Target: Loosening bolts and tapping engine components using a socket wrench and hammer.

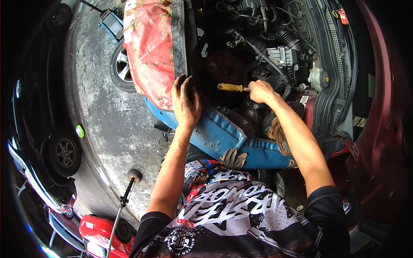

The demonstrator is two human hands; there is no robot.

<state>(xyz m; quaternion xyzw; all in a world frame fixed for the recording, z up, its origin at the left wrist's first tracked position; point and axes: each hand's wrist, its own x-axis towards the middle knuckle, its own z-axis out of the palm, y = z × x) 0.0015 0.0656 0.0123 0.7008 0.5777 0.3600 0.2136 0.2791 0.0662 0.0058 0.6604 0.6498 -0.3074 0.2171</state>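
My left hand rests on the edge of the red fender cover, over the car's front. Its darkened fingers are stretched out and hold nothing. Over the engine bay, my right hand is closed around the metal end of a screwdriver. The yellow handle points left, out of my fist; the tip is hidden in the hand. A blue fender cover drapes the near side of the car. On it, below my right forearm, lies a brown work glove.
Hoses, a metal housing and a pale fluid reservoir fill the bay. A blue jack and a wheel sit beyond the red cover. Parked cars line the left. A long-handled rod stands lower left.
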